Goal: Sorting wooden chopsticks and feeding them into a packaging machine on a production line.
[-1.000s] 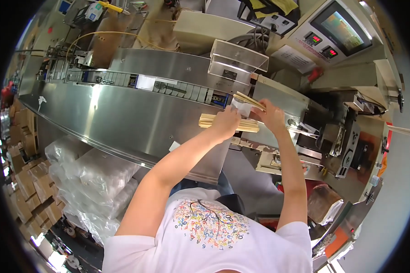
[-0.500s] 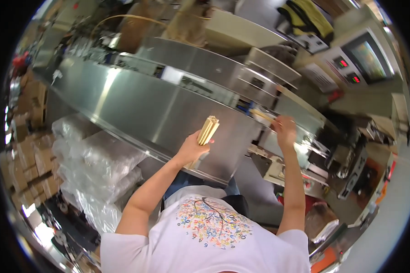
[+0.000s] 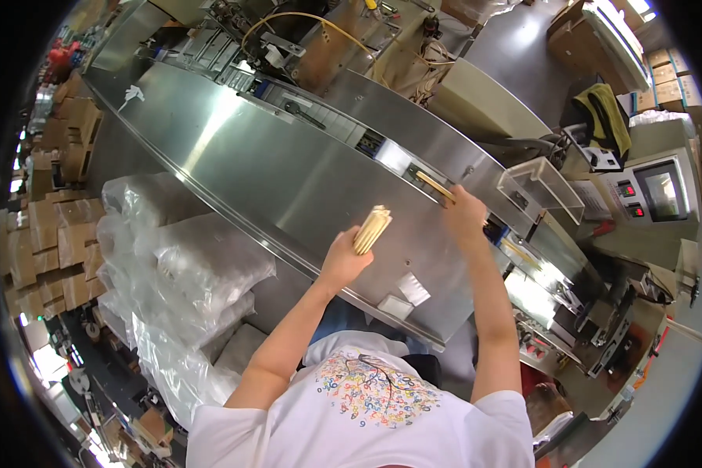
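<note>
My left hand is closed round a bundle of pale wooden chopsticks, their ends pointing up and away from me above the steel table. Farther right, my right hand pinches a few more wooden sticks, apparently chopsticks, by their near end. These lie slantwise over the long machine channel at the table's far edge. Whether they touch the channel, I cannot tell. My right fingertips are partly hidden behind the hand.
Stacked clear plastic bags stand left of the table, with cardboard boxes beyond. A white slip and a small white block lie at the table's near right end. A clear box and control panel stand right.
My right hand has moved left along the channel, still holding sticks. The left hand keeps its bundle over the table. The whole view has shifted, bringing the slip and white block into sight.
</note>
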Tool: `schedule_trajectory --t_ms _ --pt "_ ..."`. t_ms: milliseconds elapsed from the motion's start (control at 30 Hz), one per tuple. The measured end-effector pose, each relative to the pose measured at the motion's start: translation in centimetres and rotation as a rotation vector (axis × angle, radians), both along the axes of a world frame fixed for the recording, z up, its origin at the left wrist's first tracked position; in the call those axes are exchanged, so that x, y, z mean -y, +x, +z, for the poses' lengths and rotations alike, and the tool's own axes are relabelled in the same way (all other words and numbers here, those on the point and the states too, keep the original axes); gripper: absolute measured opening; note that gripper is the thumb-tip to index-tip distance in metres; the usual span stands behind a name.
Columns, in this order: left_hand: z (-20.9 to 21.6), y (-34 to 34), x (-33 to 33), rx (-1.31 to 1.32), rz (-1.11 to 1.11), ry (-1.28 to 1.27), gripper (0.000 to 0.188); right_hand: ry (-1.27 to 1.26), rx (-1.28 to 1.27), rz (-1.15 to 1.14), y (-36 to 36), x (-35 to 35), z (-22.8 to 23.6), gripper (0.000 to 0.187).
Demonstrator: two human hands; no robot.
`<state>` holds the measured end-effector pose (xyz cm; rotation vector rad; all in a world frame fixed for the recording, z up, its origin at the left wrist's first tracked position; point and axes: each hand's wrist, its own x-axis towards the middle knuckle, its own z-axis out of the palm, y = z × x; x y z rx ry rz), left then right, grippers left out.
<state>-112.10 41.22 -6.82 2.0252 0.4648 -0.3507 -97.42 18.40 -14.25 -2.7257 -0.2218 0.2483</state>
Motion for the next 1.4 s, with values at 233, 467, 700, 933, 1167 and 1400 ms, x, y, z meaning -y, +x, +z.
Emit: schedule_trajectory --t_ms 233,467,700,933,1167,1400 --pt "-3.4 11.0 -3.7 0.412 -0.427 0.446 0.033 -0.024 -0.002 -0.106 -1.0 0.9 3.2 0.021" --pt "-3.7 13.2 -2.9 0.202 -0.834 0.473 0.029 -0.032 0.024 -0.14 1.3 -5.6 5.3 0.02" --pt "-2.3 6.9 -8.5 0.046 -0.475 -0.118 0.027 0.007 0.042 -0.017 2.8 -8.4 4.3 0.019" --pt "-0.9 0.9 -16.9 -0.544 0.356 -1.141 0.021 0.077 0.251 0.015 1.0 -9.2 2.0 0.01" --pt "1.5 1.1 -19.7 -0.189 0.621 -1.276 0.027 0.104 0.495 0.157 1.9 -14.7 2.4 0.008" --pt "1.1 2.8 -27.4 -0.168 0.714 -1.401 0.029 0.381 0.111 0.073 4.3 -29.6 2.3 0.011"
